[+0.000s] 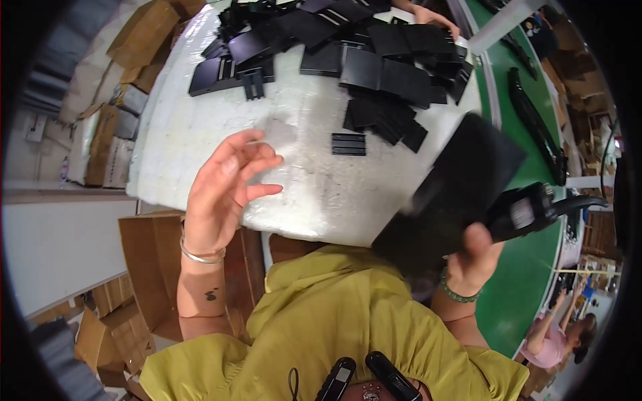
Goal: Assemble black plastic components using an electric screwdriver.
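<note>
My left hand (227,180) is raised over the near left part of the white table (194,140), fingers curled loosely and apart, with nothing in them. On the right, my right hand (473,264) grips a large flat black panel (461,180) near its lower edge, thumb on top. The panel is tilted and blurred by motion, and hides the table's right corner. Just beyond my hands a small ribbed black piece (349,144) lies by itself. Farther off is a heap of black plates (384,77), with a small black bracket (253,83) at its left edge.
A green conveyor belt (535,281) runs along the right, bearing a black boxy part with a cable (525,212) and a long curved black part (531,123). Another person's hand (435,17) touches the heap's far side. An open cardboard box (154,267) stands below left.
</note>
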`<state>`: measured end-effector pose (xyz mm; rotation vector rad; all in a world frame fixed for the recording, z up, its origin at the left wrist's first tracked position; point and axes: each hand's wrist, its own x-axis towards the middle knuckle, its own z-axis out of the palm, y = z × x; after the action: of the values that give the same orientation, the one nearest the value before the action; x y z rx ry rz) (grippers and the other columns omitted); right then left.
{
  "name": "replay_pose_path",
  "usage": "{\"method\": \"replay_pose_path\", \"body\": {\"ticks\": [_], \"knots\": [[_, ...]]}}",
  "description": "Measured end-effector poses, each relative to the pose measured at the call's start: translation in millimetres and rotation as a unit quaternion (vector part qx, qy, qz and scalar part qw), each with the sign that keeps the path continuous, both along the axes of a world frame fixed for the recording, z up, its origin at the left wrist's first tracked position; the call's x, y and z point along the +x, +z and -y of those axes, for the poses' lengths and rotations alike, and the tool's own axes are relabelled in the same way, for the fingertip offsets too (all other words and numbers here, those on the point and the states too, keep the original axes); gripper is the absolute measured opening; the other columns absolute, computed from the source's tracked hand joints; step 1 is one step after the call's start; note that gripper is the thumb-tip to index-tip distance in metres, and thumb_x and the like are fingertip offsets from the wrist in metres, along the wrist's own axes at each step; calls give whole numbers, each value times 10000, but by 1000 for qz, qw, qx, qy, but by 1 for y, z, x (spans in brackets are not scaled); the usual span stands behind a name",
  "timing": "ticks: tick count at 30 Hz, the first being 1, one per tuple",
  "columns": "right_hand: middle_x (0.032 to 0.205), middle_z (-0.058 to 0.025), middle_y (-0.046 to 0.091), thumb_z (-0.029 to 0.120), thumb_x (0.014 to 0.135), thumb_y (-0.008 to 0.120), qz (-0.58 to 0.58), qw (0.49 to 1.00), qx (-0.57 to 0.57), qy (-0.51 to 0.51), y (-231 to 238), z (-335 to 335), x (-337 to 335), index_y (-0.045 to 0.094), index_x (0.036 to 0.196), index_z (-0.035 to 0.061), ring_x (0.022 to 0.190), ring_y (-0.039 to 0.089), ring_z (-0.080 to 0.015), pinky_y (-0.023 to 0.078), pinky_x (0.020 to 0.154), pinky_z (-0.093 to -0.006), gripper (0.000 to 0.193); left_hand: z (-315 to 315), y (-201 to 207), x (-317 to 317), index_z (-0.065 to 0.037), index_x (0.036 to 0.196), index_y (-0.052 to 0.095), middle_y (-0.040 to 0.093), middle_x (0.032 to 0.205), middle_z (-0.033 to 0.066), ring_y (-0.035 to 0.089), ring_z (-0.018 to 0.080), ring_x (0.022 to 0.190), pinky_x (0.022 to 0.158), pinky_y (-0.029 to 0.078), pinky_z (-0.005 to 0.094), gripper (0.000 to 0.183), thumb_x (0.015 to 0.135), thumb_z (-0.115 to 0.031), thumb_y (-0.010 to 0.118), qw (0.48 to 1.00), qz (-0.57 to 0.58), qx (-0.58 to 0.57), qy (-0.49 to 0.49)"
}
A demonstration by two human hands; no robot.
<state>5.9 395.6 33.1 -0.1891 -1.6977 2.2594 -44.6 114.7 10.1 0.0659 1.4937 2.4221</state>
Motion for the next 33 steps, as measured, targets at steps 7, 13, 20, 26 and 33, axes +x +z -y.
{"method": "replay_pose_path", "body": {"ticks": [7, 13, 20, 26, 33], "knots": [[1036, -111, 576, 79, 698, 747, 53, 970, -97, 215, -13, 28, -48, 458, 1149, -12, 917, 592, -187, 472, 770, -300, 544, -28, -34, 30, 7, 1047, 545, 572, 681, 14, 546, 82, 545, 497, 454, 216, 282, 781, -20, 635, 983, 61, -84, 150], [696, -33, 460, 137, 813, 499, -159, 986, -49, 9, 4, -60, -50, 429, 1188, 14, 582, 445, -136, 393, 642, -284, 401, 207, -63, 40, -24, 1131, 512, 565, 822, -11, 461, 48, 612, 546, 379, 179, 343, 837, -149, 635, 897, 82, -341, 269], [646, -47, 450, 36, 738, 530, -163, 983, -9, -83, -16, -70, -40, 442, 1071, -22, 520, 437, -134, 413, 578, -306, 349, 61, -15, -45, -54, 1177, 521, 530, 1175, 113, 486, 240, 1095, 895, 392, 346, 439, 788, -198, 667, 654, -238, -662, 278], [658, -38, 438, 39, 730, 532, -171, 981, -43, -76, -4, -67, -28, 444, 1080, -1, 510, 422, -123, 397, 566, -287, 362, -74, -17, -147, -54, 1098, 571, 561, 1120, 120, 489, 317, 1060, 898, 406, 381, 512, 639, -194, 752, 633, -530, -564, 23], [649, -28, 415, 56, 738, 531, -157, 979, 1, -127, -3, -93, -16, 438, 1067, 16, 501, 392, -114, 381, 558, -273, 345, -113, -43, -217, -74, 1171, 509, 562, 1081, 120, 495, 300, 1031, 840, 441, 368, 740, 506, -192, 811, 553, -607, -568, -55]]}}
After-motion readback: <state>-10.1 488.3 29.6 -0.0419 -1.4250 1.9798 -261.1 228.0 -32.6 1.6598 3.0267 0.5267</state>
